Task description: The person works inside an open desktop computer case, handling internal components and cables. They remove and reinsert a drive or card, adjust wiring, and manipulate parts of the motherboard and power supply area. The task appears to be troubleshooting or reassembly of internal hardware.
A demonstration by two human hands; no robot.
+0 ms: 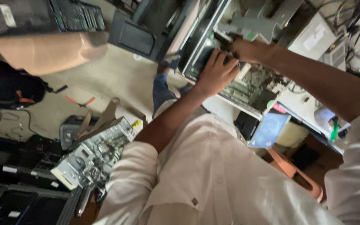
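An open computer case (196, 37) lies tilted in front of me, its green circuit board (251, 85) exposed. My left hand (215, 73) reaches up from my white sleeve and curls its fingers over a black part at the case's edge. My right hand (244, 48) comes in from the right and sits just above the left one, under a grey metal bracket (251, 25). Its fingers are hidden inside the case, so I cannot tell what they hold.
Another person's bare arm (42, 52) crosses the upper left, below a dark keyboard (78, 14). A stripped metal chassis (92, 154) lies at the lower left, with red-handled pliers (80, 101) on the floor. At the right are a blue panel (269, 129), an orange seat (292, 171) and tangled cables (355, 25).
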